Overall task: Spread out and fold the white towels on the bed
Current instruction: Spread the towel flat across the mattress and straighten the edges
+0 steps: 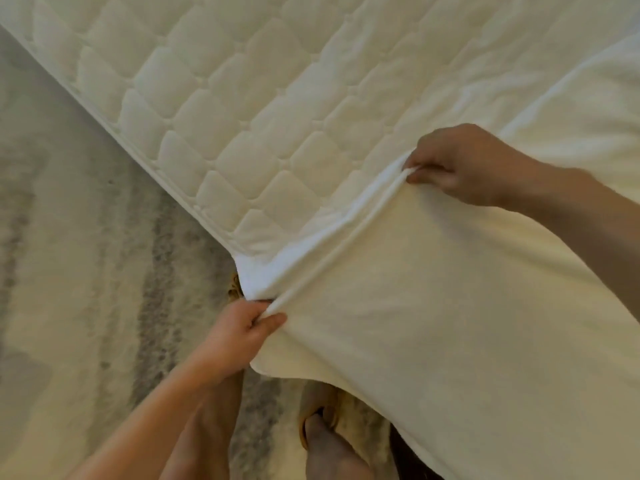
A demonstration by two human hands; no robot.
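A large white towel [450,323] lies over the near corner of the quilted mattress [242,98] and hangs past its edge at the lower right. Its left edge is doubled, two layers running together from lower left to upper right. My left hand [239,334] pinches that doubled edge at the mattress corner, thumb on top. Farther up the same edge, my right hand [460,164] grips it with fingers curled around the layers. The edge is pulled straight between both hands. More white towel cloth [588,109] spreads toward the upper right.
The mattress edge [138,143] runs diagonally from upper left down to the corner by my left hand. A pale carpet with grey streaks [86,289] covers the floor on the left. My legs and a foot in a tan sandal [322,420] stand below the towel.
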